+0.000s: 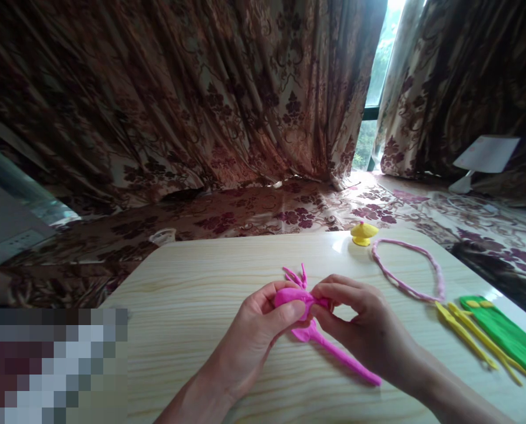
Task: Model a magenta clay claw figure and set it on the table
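A pink piece of modelling clay is held just above the table by both hands. My left hand is closed around its rounded left part, thumb on top. The thumb and fingers of my right hand pinch its narrow right end. Thin pink clay strands show just beyond the fingers; whether they join the held piece I cannot tell. A long pink clay stem with a broad flat end lies on the table below my hands, running toward the lower right.
The light wood table carries a yellow clay shape near its back edge. A pale pink twisted loop, yellow clay strips and a green clay slab lie at right. Beyond are patterned curtains and a white lamp.
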The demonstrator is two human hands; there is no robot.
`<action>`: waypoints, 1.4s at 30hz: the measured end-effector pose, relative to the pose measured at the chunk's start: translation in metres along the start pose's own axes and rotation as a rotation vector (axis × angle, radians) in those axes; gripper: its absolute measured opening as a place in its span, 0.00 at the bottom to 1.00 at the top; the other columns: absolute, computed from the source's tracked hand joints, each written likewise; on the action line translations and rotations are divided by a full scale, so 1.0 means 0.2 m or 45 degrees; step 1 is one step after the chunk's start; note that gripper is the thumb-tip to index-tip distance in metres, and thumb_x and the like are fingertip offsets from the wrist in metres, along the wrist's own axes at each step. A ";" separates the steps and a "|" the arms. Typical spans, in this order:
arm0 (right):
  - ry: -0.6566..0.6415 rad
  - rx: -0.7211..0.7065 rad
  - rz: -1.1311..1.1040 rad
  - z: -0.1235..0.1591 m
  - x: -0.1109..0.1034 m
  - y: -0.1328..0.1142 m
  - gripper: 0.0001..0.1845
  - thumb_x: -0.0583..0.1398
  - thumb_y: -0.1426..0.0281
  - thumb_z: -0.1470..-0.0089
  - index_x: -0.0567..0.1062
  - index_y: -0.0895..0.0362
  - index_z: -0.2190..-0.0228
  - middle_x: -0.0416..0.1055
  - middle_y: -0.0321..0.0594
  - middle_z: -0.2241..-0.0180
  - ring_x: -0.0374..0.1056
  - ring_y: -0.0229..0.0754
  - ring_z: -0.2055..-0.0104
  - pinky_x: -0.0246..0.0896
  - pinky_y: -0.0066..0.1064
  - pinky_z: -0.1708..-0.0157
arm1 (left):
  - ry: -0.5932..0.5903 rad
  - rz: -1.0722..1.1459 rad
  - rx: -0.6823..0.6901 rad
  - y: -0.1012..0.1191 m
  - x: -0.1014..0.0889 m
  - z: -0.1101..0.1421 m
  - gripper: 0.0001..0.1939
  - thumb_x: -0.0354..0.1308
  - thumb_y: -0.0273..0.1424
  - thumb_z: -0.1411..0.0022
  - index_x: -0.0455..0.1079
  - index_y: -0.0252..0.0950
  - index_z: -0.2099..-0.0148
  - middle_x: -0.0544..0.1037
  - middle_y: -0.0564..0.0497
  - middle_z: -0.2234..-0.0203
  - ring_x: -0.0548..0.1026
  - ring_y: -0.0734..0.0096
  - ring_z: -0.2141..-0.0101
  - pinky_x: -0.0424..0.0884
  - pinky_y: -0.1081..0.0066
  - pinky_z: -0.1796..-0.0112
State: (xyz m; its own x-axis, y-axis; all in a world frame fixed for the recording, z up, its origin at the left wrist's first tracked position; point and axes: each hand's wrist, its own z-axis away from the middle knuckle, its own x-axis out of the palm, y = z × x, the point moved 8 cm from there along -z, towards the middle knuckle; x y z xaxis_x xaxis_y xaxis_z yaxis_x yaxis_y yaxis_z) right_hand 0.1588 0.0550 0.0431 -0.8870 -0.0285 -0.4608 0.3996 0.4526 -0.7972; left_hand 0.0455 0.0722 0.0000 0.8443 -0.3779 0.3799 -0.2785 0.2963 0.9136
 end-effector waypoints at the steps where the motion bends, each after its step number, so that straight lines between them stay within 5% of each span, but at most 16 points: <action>1: -0.014 0.071 -0.087 -0.01 0.01 0.02 0.06 0.57 0.71 0.46 0.74 0.58 0.72 0.67 0.36 0.74 0.62 0.35 0.72 0.56 0.26 0.74 | 0.016 -0.037 0.016 0.01 0.00 0.00 0.10 0.59 0.27 0.45 0.71 0.33 0.59 0.75 0.49 0.67 0.71 0.71 0.64 0.67 0.71 0.59; 6: -0.128 0.390 -0.431 -0.01 0.05 0.12 0.11 0.58 0.65 0.46 0.75 0.59 0.71 0.70 0.36 0.75 0.64 0.35 0.73 0.58 0.24 0.75 | 0.072 -0.067 0.083 0.04 -0.04 0.00 0.09 0.59 0.28 0.45 0.71 0.33 0.60 0.75 0.49 0.68 0.71 0.71 0.66 0.67 0.70 0.60; 9: -0.095 0.249 -0.332 -0.01 0.00 0.10 0.12 0.58 0.66 0.46 0.74 0.55 0.59 0.72 0.37 0.68 0.67 0.37 0.66 0.63 0.27 0.68 | 0.123 0.020 0.122 0.05 -0.10 -0.02 0.08 0.56 0.31 0.42 0.71 0.33 0.61 0.74 0.49 0.67 0.70 0.73 0.68 0.69 0.70 0.63; 12: 0.030 -0.078 -0.113 0.00 -0.04 0.02 0.23 0.60 0.70 0.48 0.67 0.51 0.50 0.71 0.39 0.58 0.67 0.39 0.60 0.64 0.30 0.61 | 0.104 0.049 0.083 0.04 -0.11 -0.03 0.11 0.53 0.34 0.40 0.71 0.32 0.63 0.73 0.49 0.71 0.70 0.74 0.71 0.70 0.72 0.66; 16: -0.015 -0.291 0.093 0.02 0.00 -0.06 0.18 0.57 0.75 0.46 0.71 0.50 0.53 0.70 0.40 0.60 0.67 0.38 0.63 0.63 0.29 0.65 | -0.036 0.020 -0.030 0.00 -0.04 -0.02 0.16 0.49 0.38 0.38 0.71 0.29 0.64 0.73 0.47 0.73 0.70 0.73 0.73 0.70 0.69 0.67; 20: 0.031 -0.190 0.066 0.01 0.00 -0.05 0.10 0.56 0.74 0.45 0.75 0.54 0.62 0.70 0.40 0.67 0.66 0.37 0.68 0.61 0.28 0.69 | -0.047 -0.097 -0.038 -0.01 -0.01 -0.01 0.12 0.53 0.36 0.40 0.69 0.32 0.63 0.73 0.48 0.72 0.70 0.71 0.72 0.69 0.69 0.67; 22: 0.083 -0.011 -0.072 0.00 -0.02 0.01 0.06 0.57 0.72 0.46 0.75 0.57 0.68 0.71 0.38 0.71 0.66 0.37 0.70 0.61 0.27 0.71 | 0.046 -0.291 0.113 0.04 -0.02 0.00 0.09 0.57 0.32 0.43 0.69 0.35 0.61 0.73 0.49 0.69 0.71 0.70 0.69 0.68 0.71 0.65; 26: 0.059 0.409 -0.443 0.00 0.00 0.15 0.10 0.58 0.65 0.46 0.75 0.59 0.71 0.70 0.36 0.78 0.65 0.35 0.74 0.62 0.26 0.73 | 0.177 -0.905 0.699 0.21 0.04 0.08 0.08 0.58 0.25 0.45 0.71 0.39 0.61 0.74 0.49 0.62 0.70 0.65 0.58 0.63 0.69 0.53; 29: 0.075 0.492 -0.502 -0.01 -0.01 0.20 0.12 0.59 0.63 0.48 0.76 0.59 0.72 0.71 0.35 0.78 0.66 0.34 0.74 0.63 0.25 0.72 | 0.193 -1.232 0.955 0.27 0.08 0.13 0.13 0.56 0.24 0.44 0.71 0.41 0.56 0.74 0.49 0.59 0.68 0.64 0.54 0.60 0.68 0.50; 32: 0.195 0.483 -0.462 -0.02 -0.08 0.26 0.12 0.60 0.63 0.50 0.76 0.60 0.72 0.71 0.36 0.78 0.67 0.35 0.75 0.63 0.26 0.74 | 0.418 -1.379 1.068 0.36 -0.05 0.13 0.15 0.55 0.25 0.43 0.68 0.41 0.53 0.72 0.49 0.57 0.68 0.64 0.54 0.61 0.68 0.50; 36: 0.280 0.479 -0.530 -0.02 -0.14 0.32 0.17 0.59 0.59 0.49 0.75 0.62 0.69 0.74 0.43 0.72 0.69 0.38 0.73 0.67 0.29 0.73 | 0.799 -1.620 0.931 0.43 -0.41 0.05 0.15 0.53 0.33 0.42 0.66 0.38 0.52 0.72 0.48 0.56 0.69 0.63 0.56 0.63 0.68 0.52; 38: 0.272 0.465 -0.590 -0.03 -0.13 0.33 0.18 0.59 0.59 0.49 0.75 0.62 0.65 0.75 0.46 0.68 0.71 0.39 0.71 0.69 0.31 0.72 | 0.815 -1.834 0.683 0.39 -0.60 -0.03 0.14 0.51 0.36 0.42 0.68 0.37 0.55 0.73 0.46 0.59 0.70 0.61 0.58 0.64 0.65 0.55; 42: 0.291 0.462 -0.616 -0.02 -0.13 0.35 0.19 0.61 0.61 0.51 0.74 0.61 0.60 0.76 0.45 0.68 0.71 0.39 0.72 0.69 0.34 0.69 | 0.778 -1.900 0.582 0.33 -0.80 -0.08 0.13 0.53 0.36 0.45 0.71 0.36 0.59 0.75 0.46 0.64 0.71 0.60 0.62 0.66 0.64 0.57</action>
State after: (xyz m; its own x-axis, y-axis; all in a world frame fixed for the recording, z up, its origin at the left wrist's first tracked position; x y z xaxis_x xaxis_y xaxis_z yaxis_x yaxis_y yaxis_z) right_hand 0.2092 0.0914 0.0018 -0.9974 0.0553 0.0466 -0.0406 0.1047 -0.9937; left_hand -0.1002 0.1663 -0.0020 0.4853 0.3320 -0.8089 0.8688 -0.2870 0.4034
